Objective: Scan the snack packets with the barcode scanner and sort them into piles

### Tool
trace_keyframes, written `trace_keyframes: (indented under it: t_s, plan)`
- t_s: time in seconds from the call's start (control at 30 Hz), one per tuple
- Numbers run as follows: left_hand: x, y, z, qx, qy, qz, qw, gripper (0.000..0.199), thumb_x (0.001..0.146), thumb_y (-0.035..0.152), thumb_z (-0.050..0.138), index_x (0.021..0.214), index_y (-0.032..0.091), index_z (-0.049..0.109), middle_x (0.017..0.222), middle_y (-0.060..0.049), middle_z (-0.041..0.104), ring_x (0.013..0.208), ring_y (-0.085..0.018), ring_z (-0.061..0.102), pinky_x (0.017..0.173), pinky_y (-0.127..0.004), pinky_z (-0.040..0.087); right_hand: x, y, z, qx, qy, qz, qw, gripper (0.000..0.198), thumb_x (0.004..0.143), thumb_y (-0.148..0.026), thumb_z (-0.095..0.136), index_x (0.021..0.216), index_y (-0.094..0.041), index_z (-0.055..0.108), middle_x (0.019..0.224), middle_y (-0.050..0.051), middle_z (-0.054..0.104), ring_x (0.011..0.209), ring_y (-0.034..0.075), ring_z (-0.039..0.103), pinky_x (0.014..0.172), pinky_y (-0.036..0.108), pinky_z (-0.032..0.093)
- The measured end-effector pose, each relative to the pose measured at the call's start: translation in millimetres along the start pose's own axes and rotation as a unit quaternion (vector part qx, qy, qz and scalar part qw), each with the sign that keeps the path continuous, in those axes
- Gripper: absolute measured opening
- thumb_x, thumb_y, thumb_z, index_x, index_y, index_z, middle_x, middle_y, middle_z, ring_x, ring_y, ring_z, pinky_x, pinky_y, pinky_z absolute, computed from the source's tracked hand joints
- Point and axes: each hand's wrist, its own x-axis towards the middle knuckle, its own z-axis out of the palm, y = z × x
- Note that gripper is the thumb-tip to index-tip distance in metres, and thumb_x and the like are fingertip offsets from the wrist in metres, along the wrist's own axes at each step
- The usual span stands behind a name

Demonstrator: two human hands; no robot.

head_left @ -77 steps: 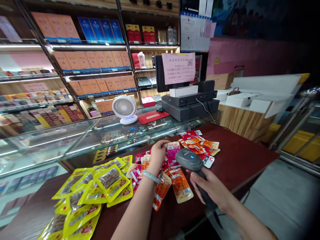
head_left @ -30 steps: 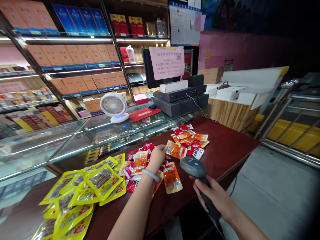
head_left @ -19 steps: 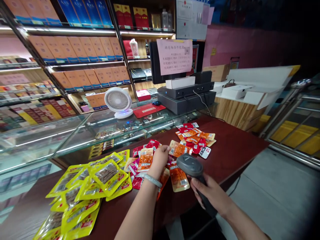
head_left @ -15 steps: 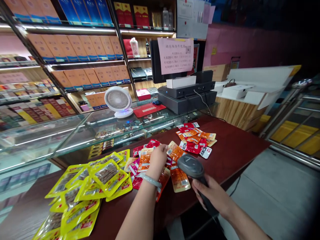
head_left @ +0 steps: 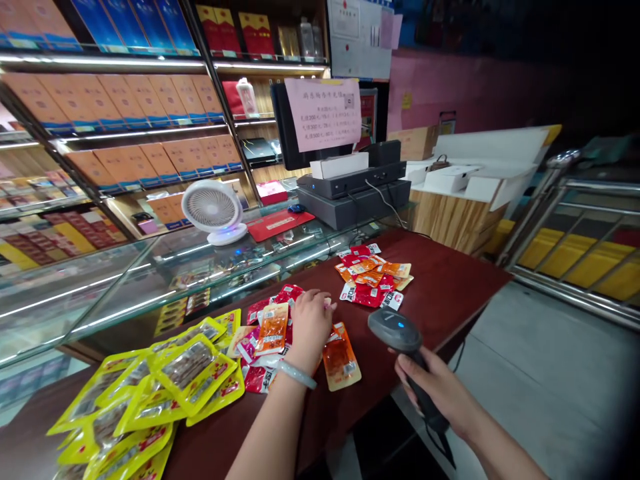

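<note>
My right hand [head_left: 434,383] is wrapped round the handle of a dark grey barcode scanner [head_left: 395,329], whose head points left, with a small blue light on top. My left hand [head_left: 311,321], with a pale bangle at the wrist, lies over a pile of red and orange snack packets [head_left: 273,328]. Its fingers are curled down on a snack packet that the hand mostly covers. Just below them lies an orange packet [head_left: 343,363], flat on the brown table [head_left: 390,380]. Yellow snack packets [head_left: 193,370] are heaped to the left.
Farther right lies another pile of red and orange packets [head_left: 373,277]. Behind the table stand a glass display counter [head_left: 200,267], a white fan [head_left: 213,208], and a monitor with a pink notice [head_left: 324,115] above a dark cash drawer [head_left: 355,203]. A metal railing [head_left: 580,227] is at right.
My view has swung a little to the right. My left hand has shifted over the orange packet by its fingertips and now hides it. The scanner has moved slightly right, and its blue light now shows.
</note>
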Motion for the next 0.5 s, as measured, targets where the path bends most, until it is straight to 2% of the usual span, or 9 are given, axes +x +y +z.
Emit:
trace_keyframes:
  t_s: [0.07,0.17,0.27,0.4,0.5]
  plan:
    - [6,12,4,0.000,-0.036,0.012,0.999,0.031,0.088,0.039,0.055,0.112,0.024,0.068,0.122,-0.007,0.063,0.113,-0.024,0.054,0.102,-0.035,0.036,-1,2,-7,0.008,0.009,0.005,1.000,0.045,0.076,-0.063,0.066,0.079,-0.022,0.047,0.056,-0.008,0.047,0.038,0.007,0.040,0.037,0.020,0.035]
    - [23,29,9,0.022,-0.054,0.032,0.998,0.036,0.089,0.045,0.053,0.113,0.023,0.067,0.120,-0.009,0.063,0.114,-0.025,0.053,0.101,-0.035,0.036,-2,5,-13,0.020,0.011,0.013,1.000,0.044,0.077,-0.062,0.065,0.079,-0.023,0.046,0.056,-0.009,0.048,0.038,0.007,0.040,0.037,0.019,0.034]
    - [46,41,21,0.054,-0.085,0.018,0.995,0.046,0.089,0.053,0.047,0.112,0.018,0.065,0.116,-0.014,0.063,0.113,-0.028,0.054,0.097,-0.037,0.039,-3,8,-16,0.022,0.008,0.009,1.000,0.045,0.077,-0.063,0.065,0.081,-0.023,0.046,0.055,-0.009,0.048,0.037,0.007,0.040,0.036,0.019,0.034]
    - [68,42,41,0.079,-0.164,-0.025,0.983,0.066,0.079,0.066,0.053,0.119,0.014,0.059,0.128,-0.019,0.056,0.124,-0.033,0.047,0.100,-0.040,0.037,-7,9,-17,0.022,0.008,0.005,1.000,0.047,0.076,-0.065,0.064,0.085,-0.023,0.046,0.055,-0.009,0.047,0.036,0.006,0.039,0.034,0.019,0.036]
    - [70,37,47,0.076,-0.186,-0.011,0.979,0.076,0.070,0.068,0.062,0.125,0.016,0.053,0.139,-0.019,0.048,0.134,-0.034,0.037,0.107,-0.042,0.031,-8,9,-19,0.015,0.011,0.001,1.000,0.046,0.077,-0.065,0.063,0.087,-0.022,0.047,0.054,-0.009,0.047,0.036,0.006,0.039,0.034,0.019,0.036]
